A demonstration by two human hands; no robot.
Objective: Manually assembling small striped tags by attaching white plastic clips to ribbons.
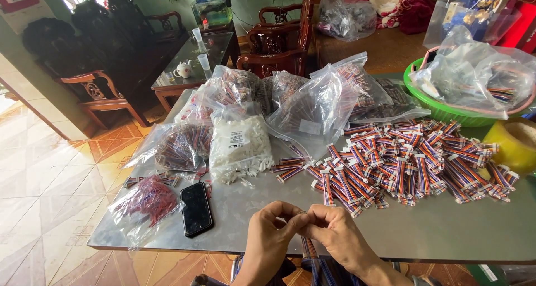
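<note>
Dozens of short striped ribbon cables (402,166), each with white ends, lie heaped across the right half of the grey table (446,230), and by that heap a good share of the work looks done. Both hands are pressed close together at the near edge: the left hand (271,230) and the right hand (335,236) pinch one more striped cable (308,246) between their fingertips, its length hanging down below the table edge toward the lap. What the fingertips grip at its top is too small to tell. Plenty seems left, judging from the supplies: several clear bags of cable bundles (312,104) stand full at the back, a bag of small white parts (239,146) lies spilling a few pieces just beside them, and a smaller bag of red pieces (146,201) sits at the near left corner. A black phone (196,208) lies flat between that bag and the hands. At the far right, a green basin (441,111) holds another filled bag, with a yellow roll (516,143) just beside it.
</note>
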